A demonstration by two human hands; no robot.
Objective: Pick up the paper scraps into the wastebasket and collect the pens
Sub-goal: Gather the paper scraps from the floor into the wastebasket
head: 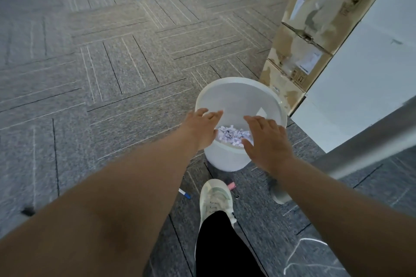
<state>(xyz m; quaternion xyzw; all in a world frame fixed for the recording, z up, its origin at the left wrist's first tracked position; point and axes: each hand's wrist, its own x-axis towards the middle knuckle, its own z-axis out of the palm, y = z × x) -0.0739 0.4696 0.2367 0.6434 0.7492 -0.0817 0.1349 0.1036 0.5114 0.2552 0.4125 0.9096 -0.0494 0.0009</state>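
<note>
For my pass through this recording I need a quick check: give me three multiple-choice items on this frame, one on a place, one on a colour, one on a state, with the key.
1. Where do the paper scraps lie?
A. On the carpet by the boxes
B. At the bottom of the wastebasket
C. In the left hand

2. What colour is the cap end of the pen lying left of the shoe?
A. Blue
B. Green
C. Yellow

3. How are the two hands?
A. Both closed on pens
B. Right hand gripping the basket's rim
C. Both open and holding nothing, over the basket

Key: 1 B, the pale scraps pile up inside the white basket. 2 A, the white pen ends in a blue tip. 3 C, the fingers of both hands are spread above the opening with nothing in them.
</note>
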